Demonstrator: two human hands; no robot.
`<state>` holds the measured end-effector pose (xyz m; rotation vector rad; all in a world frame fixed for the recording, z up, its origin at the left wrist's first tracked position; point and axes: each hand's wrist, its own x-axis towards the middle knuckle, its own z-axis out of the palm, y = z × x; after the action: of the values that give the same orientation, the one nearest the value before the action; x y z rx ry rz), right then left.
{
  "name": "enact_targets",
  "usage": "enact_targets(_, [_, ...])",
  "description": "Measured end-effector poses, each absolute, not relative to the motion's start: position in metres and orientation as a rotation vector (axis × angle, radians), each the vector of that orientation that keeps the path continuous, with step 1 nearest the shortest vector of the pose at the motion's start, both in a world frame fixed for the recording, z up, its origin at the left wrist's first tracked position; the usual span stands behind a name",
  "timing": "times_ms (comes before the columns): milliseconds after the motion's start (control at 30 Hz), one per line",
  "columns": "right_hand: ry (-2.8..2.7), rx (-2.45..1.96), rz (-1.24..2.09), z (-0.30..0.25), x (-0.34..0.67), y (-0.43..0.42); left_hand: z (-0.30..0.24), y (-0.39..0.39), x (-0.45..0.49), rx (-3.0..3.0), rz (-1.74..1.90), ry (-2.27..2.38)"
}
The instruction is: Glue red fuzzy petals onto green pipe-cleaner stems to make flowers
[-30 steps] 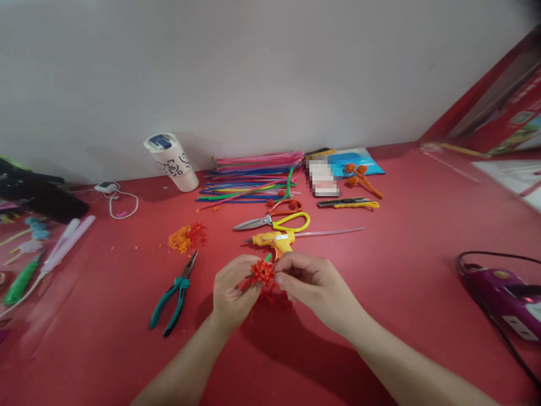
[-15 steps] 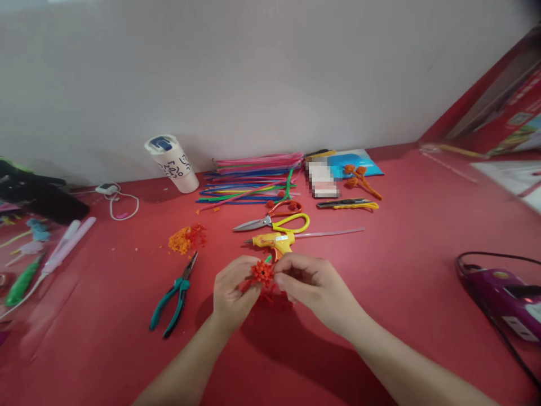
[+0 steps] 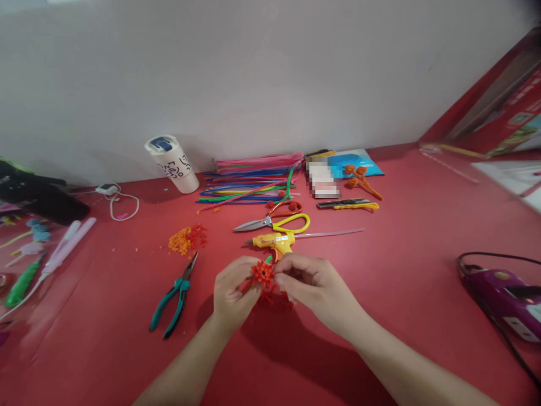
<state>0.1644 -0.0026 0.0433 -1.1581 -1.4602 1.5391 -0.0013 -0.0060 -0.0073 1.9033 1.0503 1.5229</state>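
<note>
A small red flower (image 3: 262,272) with a dark centre faces up between my two hands. My left hand (image 3: 235,290) is closed around its left side, thumb below and fingers behind. The fingertips of my right hand (image 3: 310,285) pinch together at the flower's right edge; whether they grip a petal is too small to tell. More red bits (image 3: 270,296) show beneath the flower, partly hidden by my hands. Just beyond my fingers lies a yellow glue gun (image 3: 274,241) with a clear glue stick in its back, and behind it scissors (image 3: 276,224) with one red and one yellow handle.
Teal pliers (image 3: 175,299) lie left of my hands, near orange and red clippings (image 3: 186,239). Pipe cleaners (image 3: 253,177), a tumbler (image 3: 173,164), a utility knife (image 3: 349,204) and an orange pipe-cleaner piece (image 3: 361,180) lie toward the wall. At right sits a purple power strip (image 3: 502,293).
The flower has shifted very slightly between my fingers. Both hands keep nearly the same position, and the things on the table stay put.
</note>
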Motion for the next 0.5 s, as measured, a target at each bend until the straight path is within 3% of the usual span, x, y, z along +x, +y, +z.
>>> enact_targets(500, [-1.451, -1.164, 1.551, 0.0437, 0.1638, -0.0020, -0.0067, -0.0072, -0.0006, 1.895, 1.529, 1.063])
